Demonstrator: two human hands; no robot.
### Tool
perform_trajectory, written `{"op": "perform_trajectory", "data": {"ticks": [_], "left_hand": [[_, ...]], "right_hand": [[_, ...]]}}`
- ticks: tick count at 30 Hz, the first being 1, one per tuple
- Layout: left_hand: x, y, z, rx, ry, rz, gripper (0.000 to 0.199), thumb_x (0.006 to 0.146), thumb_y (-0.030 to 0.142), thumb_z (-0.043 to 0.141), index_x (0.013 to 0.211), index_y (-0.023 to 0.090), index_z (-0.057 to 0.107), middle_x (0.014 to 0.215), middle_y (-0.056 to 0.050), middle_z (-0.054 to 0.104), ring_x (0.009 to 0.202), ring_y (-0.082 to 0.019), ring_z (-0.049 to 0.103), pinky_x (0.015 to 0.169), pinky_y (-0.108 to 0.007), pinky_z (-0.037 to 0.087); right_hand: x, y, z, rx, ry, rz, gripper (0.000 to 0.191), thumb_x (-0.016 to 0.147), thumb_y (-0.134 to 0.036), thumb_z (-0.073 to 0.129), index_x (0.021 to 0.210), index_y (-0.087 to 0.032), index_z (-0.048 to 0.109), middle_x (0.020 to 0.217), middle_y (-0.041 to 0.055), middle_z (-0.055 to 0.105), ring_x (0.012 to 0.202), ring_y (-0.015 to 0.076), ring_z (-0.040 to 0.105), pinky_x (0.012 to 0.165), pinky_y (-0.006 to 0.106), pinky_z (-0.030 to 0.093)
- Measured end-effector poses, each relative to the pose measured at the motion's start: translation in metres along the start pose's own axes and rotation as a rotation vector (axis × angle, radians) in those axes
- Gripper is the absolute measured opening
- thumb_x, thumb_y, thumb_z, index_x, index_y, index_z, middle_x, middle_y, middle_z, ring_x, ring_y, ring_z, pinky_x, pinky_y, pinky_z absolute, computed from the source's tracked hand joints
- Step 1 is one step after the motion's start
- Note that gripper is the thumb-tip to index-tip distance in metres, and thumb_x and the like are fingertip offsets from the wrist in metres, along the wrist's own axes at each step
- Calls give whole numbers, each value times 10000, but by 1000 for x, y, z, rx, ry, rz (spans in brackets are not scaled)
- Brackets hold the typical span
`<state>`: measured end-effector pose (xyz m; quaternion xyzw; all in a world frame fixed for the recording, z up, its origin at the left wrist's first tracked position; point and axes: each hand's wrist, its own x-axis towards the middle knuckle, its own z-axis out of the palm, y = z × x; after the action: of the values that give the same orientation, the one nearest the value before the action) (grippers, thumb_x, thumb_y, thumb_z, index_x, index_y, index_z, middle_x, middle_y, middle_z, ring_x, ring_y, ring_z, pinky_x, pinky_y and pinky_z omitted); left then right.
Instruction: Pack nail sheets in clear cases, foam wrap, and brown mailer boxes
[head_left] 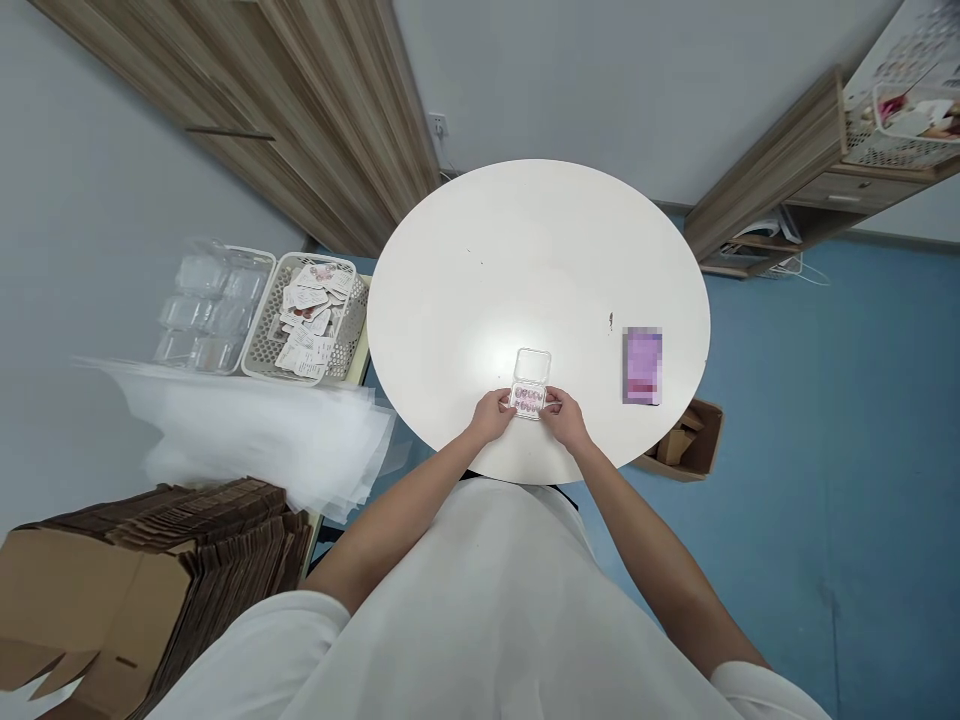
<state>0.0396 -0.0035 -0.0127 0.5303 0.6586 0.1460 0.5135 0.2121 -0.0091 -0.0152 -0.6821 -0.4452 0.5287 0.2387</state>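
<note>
A small clear plastic case (532,367) lies with its lid swung back, near the front edge of the round white table (540,250). Inside its base sit two rows of small pink oval pieces (528,399) that look like press-on nails. My left hand (491,416) grips the case's left side with the fingers bent. On the opposite side, my right hand (567,418) pinches the right edge between thumb and fingers. Both forearms reach in from below.
A purple blurred item (643,366) lies on the table's right. To the left are a white basket of cards (259,350), clear plastic boxes (201,310), white sheets (255,430) and folded cardboard (97,600). An open carton (705,445) stands below right.
</note>
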Motion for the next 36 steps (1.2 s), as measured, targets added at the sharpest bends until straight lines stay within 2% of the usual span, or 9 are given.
{"op": "perform_trajectory", "data": {"ticks": [3, 7, 10, 16, 22, 28, 33, 36], "left_hand": [[-9, -1, -5, -171, 35, -5, 349, 759, 177, 534, 1108, 169, 521, 1029, -72, 563, 780, -109, 551, 770, -276, 464], [-24, 0, -13, -397, -34, 4, 334, 790, 189, 506, 1124, 177, 505, 1034, -92, 585, 833, -127, 569, 746, -293, 474], [-32, 2, -18, -583, -78, 4, 353, 767, 220, 553, 1114, 179, 502, 975, -84, 608, 822, -129, 577, 730, -295, 474], [-39, 5, -20, -752, -126, 33, 407, 676, 293, 670, 1049, 173, 559, 906, -64, 619, 785, -123, 576, 716, -286, 463], [-43, 11, -22, -833, -187, -24, 443, 645, 294, 709, 1048, 182, 564, 869, -50, 623, 746, -107, 577, 707, -277, 462], [-43, 17, -25, -925, -187, -91, 412, 638, 263, 722, 1014, 179, 577, 872, -45, 618, 760, -105, 585, 713, -270, 463], [-42, 22, -24, -1011, -189, -109, 393, 636, 244, 725, 995, 183, 580, 895, -47, 619, 789, -112, 593, 738, -272, 461], [-42, 23, -23, -1032, -213, -115, 376, 650, 228, 714, 999, 180, 581, 916, -57, 619, 817, -121, 595, 764, -279, 458]], "right_hand": [[-10, -8, -5, 105, -34, -9, 488, 655, -230, 585, 1134, -198, 499, 1049, 60, 537, 717, 113, 568, 718, 315, 491], [-24, -17, -14, 243, -88, -47, 459, 660, -294, 614, 1101, -212, 521, 1044, 57, 534, 755, 124, 573, 737, 322, 477], [-27, -21, -20, 337, -118, -64, 434, 649, -343, 646, 1053, -220, 545, 1031, 50, 551, 781, 130, 574, 753, 321, 468], [-15, -32, -26, 611, -257, 72, 362, 718, -460, 578, 1012, -250, 566, 1057, 48, 602, 869, 164, 590, 776, 328, 472], [-8, -45, -32, 658, -312, 26, 339, 696, -373, 637, 1012, -282, 554, 1049, 33, 625, 886, 167, 594, 775, 340, 481], [-13, -50, -39, 694, -448, -15, 269, 675, -349, 649, 928, -269, 604, 1152, 26, 578, 957, 190, 573, 780, 386, 492], [-16, -47, -38, 704, -420, -21, 235, 639, -248, 656, 873, -243, 651, 1248, 14, 510, 1101, 209, 496, 877, 360, 447], [-19, -46, -37, 744, -391, -19, 261, 633, -217, 642, 893, -233, 652, 1229, 21, 526, 1112, 211, 488, 918, 359, 419]]}}
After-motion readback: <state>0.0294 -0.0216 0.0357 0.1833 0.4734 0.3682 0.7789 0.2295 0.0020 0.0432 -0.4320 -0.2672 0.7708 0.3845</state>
